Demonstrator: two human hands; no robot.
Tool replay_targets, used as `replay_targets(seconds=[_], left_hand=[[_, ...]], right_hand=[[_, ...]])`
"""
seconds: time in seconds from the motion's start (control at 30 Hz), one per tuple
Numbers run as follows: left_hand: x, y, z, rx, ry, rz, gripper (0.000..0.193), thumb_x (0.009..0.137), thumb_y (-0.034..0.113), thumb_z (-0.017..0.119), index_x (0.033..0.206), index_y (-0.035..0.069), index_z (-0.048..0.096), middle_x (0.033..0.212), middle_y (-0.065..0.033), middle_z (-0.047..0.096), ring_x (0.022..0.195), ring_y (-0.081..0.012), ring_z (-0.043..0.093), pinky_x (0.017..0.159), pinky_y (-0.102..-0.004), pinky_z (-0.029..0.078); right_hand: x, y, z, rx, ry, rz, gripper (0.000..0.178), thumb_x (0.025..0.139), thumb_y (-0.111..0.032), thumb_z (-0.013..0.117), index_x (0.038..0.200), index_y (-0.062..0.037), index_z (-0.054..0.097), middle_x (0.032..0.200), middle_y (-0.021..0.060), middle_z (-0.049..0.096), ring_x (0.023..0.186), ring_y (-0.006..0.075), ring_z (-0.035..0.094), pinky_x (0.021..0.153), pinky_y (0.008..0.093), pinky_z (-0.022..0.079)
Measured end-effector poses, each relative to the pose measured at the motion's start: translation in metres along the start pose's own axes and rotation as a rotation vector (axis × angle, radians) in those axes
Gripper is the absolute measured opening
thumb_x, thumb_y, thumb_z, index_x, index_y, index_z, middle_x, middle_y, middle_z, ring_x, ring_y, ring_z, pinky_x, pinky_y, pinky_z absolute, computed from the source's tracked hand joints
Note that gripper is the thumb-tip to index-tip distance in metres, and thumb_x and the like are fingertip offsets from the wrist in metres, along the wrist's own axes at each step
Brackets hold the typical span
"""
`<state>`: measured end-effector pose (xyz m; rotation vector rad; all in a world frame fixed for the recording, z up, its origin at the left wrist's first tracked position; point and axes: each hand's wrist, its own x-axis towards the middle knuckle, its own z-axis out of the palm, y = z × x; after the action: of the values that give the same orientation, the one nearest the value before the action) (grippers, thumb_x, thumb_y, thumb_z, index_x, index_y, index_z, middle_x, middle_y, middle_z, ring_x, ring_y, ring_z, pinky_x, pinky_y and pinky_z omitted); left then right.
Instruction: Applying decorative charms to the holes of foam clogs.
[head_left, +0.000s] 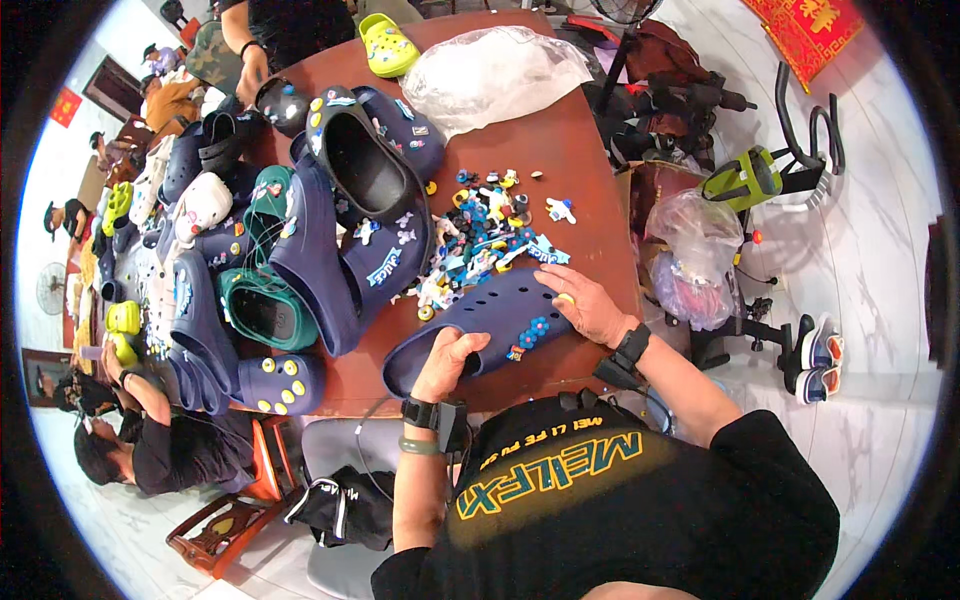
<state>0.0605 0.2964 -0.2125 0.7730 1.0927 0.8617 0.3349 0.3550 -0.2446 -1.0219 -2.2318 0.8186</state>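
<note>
A navy clog (500, 312) lies tilted over the table's near edge, in both my hands. My left hand (450, 368) grips it by the heel-side opening, thumb on top. At the toe end, my right hand (590, 308) has its fingers over the upper, and its thumb is beside a small yellow charm (566, 298). Blue flower charms (533, 330) and a small colourful charm (515, 353) sit on the clog's near side. Just beyond it is a heap of loose shoe charms (485, 235) in blue, white, yellow and black. The fingers under the clog are hidden.
Decorated navy clogs (315, 270) and green clogs (265, 308) are piled at the left. A clear plastic bag (495, 75) and a lime clog (388, 45) lie at the far side. Another person's hand (252, 78) reaches in there. A chair (350, 450) stands near my left arm.
</note>
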Motion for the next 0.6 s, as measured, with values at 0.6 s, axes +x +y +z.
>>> replay_targets(seconds=[0.6], left_hand=[[-0.015, 0.03, 0.012, 0.078, -0.014, -0.119, 0.044, 0.084, 0.026, 0.065, 0.115, -0.004, 0.062, 0.109, -0.0066, 0.066, 0.095, -0.0153, 0.059, 0.086, -0.0295, 0.046]], right_hand=[[0.048, -0.026, -0.024, -0.064, -0.427, -0.276, 0.092, 0.073, -0.058, 0.074, 0.142, -0.0066, 0.042, 0.149, 0.0235, 0.032, 0.132, 0.0416, 0.037, 0.11, 0.0491, 0.033]])
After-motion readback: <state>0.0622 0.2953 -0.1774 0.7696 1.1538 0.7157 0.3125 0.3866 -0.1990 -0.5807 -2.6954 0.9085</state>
